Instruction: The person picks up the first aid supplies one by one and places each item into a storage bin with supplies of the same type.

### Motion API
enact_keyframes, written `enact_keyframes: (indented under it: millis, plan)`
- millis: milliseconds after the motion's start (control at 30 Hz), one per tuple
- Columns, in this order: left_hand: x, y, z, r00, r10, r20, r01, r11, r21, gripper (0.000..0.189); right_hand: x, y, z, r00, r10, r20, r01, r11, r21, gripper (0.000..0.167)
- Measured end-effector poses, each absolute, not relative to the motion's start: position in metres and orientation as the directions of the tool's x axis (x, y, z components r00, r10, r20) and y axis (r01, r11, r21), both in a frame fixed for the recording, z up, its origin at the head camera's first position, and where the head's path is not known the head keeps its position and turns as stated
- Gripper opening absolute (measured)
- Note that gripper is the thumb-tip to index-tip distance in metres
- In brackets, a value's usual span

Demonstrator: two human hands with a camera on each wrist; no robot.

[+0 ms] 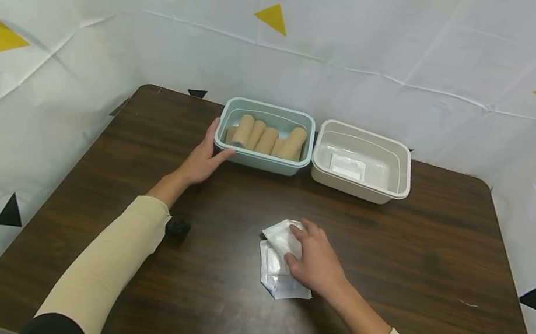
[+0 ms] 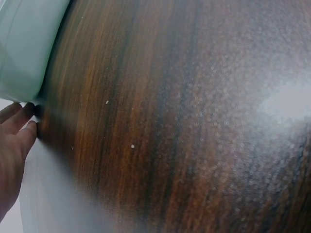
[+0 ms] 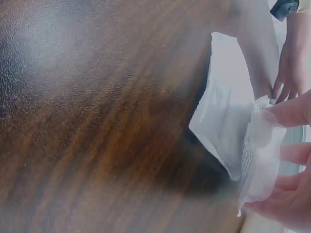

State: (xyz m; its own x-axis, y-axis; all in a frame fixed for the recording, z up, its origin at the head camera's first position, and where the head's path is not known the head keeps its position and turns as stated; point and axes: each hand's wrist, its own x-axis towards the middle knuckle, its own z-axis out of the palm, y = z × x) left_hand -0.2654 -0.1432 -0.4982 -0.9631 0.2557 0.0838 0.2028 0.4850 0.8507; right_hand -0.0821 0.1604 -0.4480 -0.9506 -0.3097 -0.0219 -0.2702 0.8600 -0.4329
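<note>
My right hand is over the middle of the table. Between its thumb and fingertips it grips a white soft packet, tilted on edge in the right wrist view. Another flat white plastic packet with a shiny see-through part lies under and beside it. At the back, my left hand rests against the left front corner of a light blue-green plastic bin, its fingers extended along the side and the thumb at the front. Several brown cardboard tubes lie in that bin.
Right beside the blue-green bin stands a beige plastic bin with a small white packet on its floor. Both sit near the back edge of the dark wooden table. White sheeting with yellow and black triangles surrounds the table.
</note>
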Motion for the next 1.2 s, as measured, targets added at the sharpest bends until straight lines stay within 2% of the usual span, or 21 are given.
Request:
enact_keyframes:
  millis: [333, 600, 800, 1000, 1200]
  plan:
    - [-0.265, -0.145, -0.5, -0.966, 0.249, 0.075, 0.191, 0.482, 0.855, 0.087, -0.1, 0.172, -0.42, -0.952, -0.305, 0.031, -0.286, 0.846, -0.449, 0.06]
    - [-0.265, -0.146, -0.5, -0.966, 0.252, 0.064, 0.183, 0.483, 0.856, 0.086, -0.14, 0.211, -0.389, -0.966, -0.23, 0.118, -0.259, 0.845, -0.469, 0.058]
    - [-0.265, -0.144, -0.5, -0.965, 0.253, 0.067, 0.186, 0.482, 0.856, 0.086, -0.172, 0.249, -0.38, -0.973, -0.149, 0.178, -0.216, 0.858, -0.467, 0.055]
    - [-0.265, -0.144, -0.499, -0.965, 0.251, 0.076, 0.193, 0.48, 0.856, 0.087, -0.2, 0.281, -0.385, -0.962, -0.17, 0.212, -0.243, 0.889, -0.389, 0.056]
    - [-0.265, -0.143, -0.499, -0.964, 0.251, 0.082, 0.197, 0.478, 0.856, 0.086, -0.216, 0.299, -0.385, -0.97, -0.205, 0.133, -0.236, 0.927, -0.291, 0.059]
